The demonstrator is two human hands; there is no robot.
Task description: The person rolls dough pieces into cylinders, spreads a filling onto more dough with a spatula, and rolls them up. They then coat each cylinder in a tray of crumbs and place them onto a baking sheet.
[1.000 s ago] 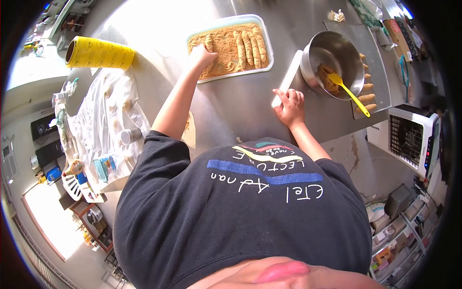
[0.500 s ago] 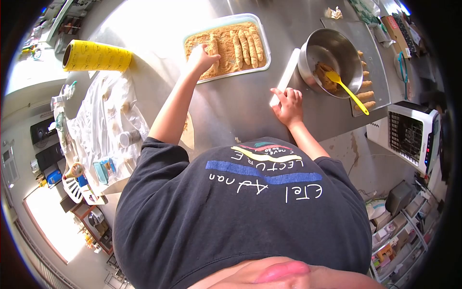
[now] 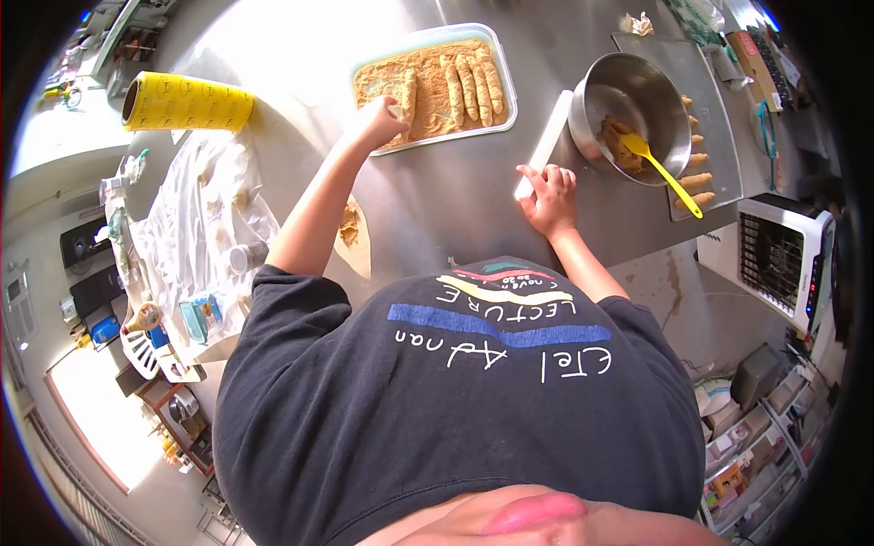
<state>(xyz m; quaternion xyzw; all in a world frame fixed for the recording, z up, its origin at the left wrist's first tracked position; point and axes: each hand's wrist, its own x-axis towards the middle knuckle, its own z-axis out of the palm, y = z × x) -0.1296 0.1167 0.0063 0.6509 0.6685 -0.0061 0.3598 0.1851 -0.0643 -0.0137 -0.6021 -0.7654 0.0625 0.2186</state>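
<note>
A clear plastic container [image 3: 512,100] holds a layer of tan crumbs [image 3: 432,86]. Four crumb-coated dough sticks [image 3: 474,89] lie side by side in its right half, and a single dough stick [image 3: 410,96] lies left of them. My left hand [image 3: 378,123] is at the near end of that single stick, fingers curled; what they hold, if anything, is hidden. On the steel table, my right hand [image 3: 552,200] rests by the near end of a white bar [image 3: 551,132], the thumb across it and the fingers loosely apart.
Right of the bar stands a steel bowl [image 3: 671,100] with brown dough and a yellow spatula [image 3: 669,177]. Behind it, a tray [image 3: 715,100] carries several dough pieces. On the left are a yellow roll [image 3: 187,102] and plastic sheeting [image 3: 196,200]. A white air cooler [image 3: 774,259] stands right.
My left hand has slid slightly left and nearer to me off the single stick, uncovering more of it. My right hand stays beside the white bar. The view has shifted a little.
</note>
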